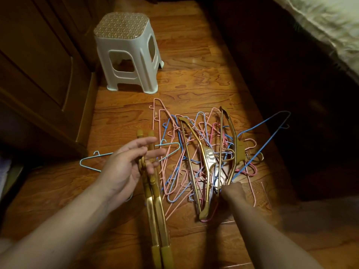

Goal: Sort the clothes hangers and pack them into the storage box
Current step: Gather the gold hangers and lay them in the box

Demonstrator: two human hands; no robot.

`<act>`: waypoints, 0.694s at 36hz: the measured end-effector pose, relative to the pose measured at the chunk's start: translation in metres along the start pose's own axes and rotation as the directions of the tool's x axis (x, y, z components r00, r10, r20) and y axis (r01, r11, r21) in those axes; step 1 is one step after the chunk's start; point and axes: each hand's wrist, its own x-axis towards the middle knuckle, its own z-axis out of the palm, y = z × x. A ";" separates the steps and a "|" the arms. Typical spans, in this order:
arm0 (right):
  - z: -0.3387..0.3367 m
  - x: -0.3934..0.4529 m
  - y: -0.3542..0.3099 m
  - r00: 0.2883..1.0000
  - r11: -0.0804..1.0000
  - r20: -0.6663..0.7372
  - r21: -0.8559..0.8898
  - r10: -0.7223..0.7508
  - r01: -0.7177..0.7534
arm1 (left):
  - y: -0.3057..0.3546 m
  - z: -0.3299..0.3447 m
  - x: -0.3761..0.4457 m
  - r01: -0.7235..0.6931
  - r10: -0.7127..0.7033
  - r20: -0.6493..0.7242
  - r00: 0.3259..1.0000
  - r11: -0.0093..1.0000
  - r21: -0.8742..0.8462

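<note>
Hangers (pixel 204 152) under both reaching hands (pixel 128 167)

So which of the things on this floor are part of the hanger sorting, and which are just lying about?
Part of the job:
- gold hangers at the left hand
- tangled pile of pink, blue and gold hangers, where the right hand reaches
- light blue hanger lying apart

Just lying about:
- white stool
- bedding

No storage box in view.

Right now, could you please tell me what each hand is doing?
Left hand: fingers spread, supporting the stacked gold hangers.
Right hand: gripping the end of a gold hanger in the tangled pile.
</note>
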 end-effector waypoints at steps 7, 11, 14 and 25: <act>-0.003 -0.006 0.002 1.000 1.000 -0.030 0.011 0.008 -0.008 | -0.004 -0.005 -0.002 0.051 -0.051 0.006 0.999 0.998 -0.041; 0.010 0.022 0.014 0.995 0.987 0.011 0.123 0.099 -0.100 | -0.003 -0.004 -0.006 0.052 -0.052 0.029 0.998 0.999 -0.013; 0.048 0.115 0.049 0.990 0.976 0.048 0.168 0.134 -0.140 | -0.001 0.000 -0.009 0.045 -0.044 0.056 0.997 0.999 -0.013; 0.001 -0.012 -0.005 0.997 0.937 0.079 0.348 -0.008 -0.020 | -0.002 -0.003 -0.013 0.130 -0.157 0.197 0.968 0.981 0.144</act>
